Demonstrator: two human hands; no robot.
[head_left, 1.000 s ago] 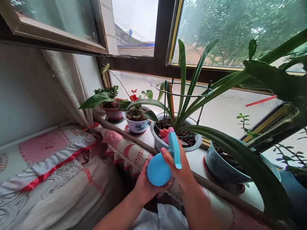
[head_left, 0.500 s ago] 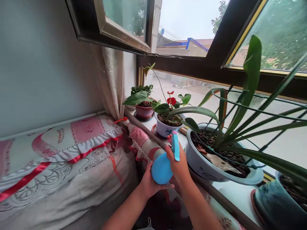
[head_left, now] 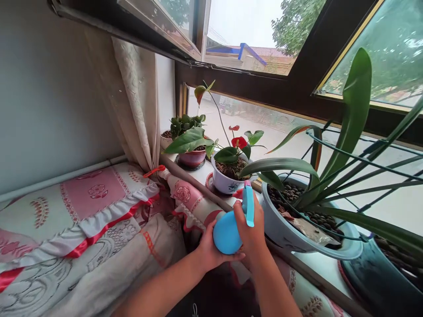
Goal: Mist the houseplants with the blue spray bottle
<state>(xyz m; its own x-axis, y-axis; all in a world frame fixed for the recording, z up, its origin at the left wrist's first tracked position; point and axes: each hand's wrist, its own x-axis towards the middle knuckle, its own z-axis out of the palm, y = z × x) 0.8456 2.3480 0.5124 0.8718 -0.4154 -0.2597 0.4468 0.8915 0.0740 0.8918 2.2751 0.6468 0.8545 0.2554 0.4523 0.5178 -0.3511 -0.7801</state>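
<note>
Windowsill at twelve o'clock; your left hand and right hand, fingers clamped, grip the blue spray bottle.

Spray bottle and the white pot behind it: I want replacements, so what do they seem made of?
The spray bottle looks like plastic: smooth, evenly light-blue body, moulded trigger, pink nozzle. The white pot is probably glazed ceramic, given its glossy surface and blue painted pattern, though glossy plastic cannot be ruled out.
</note>
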